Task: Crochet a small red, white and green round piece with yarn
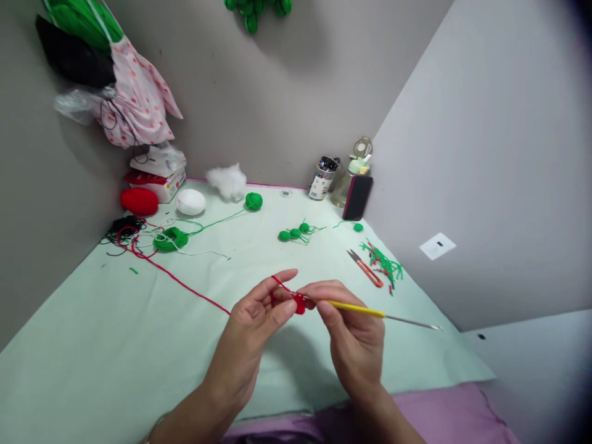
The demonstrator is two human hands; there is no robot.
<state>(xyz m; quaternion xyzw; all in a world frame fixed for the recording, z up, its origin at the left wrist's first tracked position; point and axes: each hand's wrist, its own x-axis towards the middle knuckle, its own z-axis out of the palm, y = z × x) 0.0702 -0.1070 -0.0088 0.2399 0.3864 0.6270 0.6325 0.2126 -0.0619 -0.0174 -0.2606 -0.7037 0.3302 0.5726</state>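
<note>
Pinched between the thumb and fingers of the left hand (pixel 256 314) is a small red crochet piece (pixel 300 303), held just below the middle of the frame above the pale green table cover (pixel 92 345). A yellow-handled crochet hook (pixel 365 311) is gripped by the closed fingers of the right hand (pixel 354 327), its working end at the red piece and its metal tail pointing toward the right edge. Red yarn (pixel 185 285) is stretched over the raised left forefinger and trails away to the upper left, toward a red yarn ball (pixel 139 201) and a white yarn ball (pixel 190 201). Further back a green yarn ball (pixel 253 201) is seen – and, nearer the middle, several small green crocheted balls (pixel 295 233). Orange-handled snips (pixel 366 267) lie right of the hands, just beside a heap of green yarn scraps (pixel 386 262).
</note>
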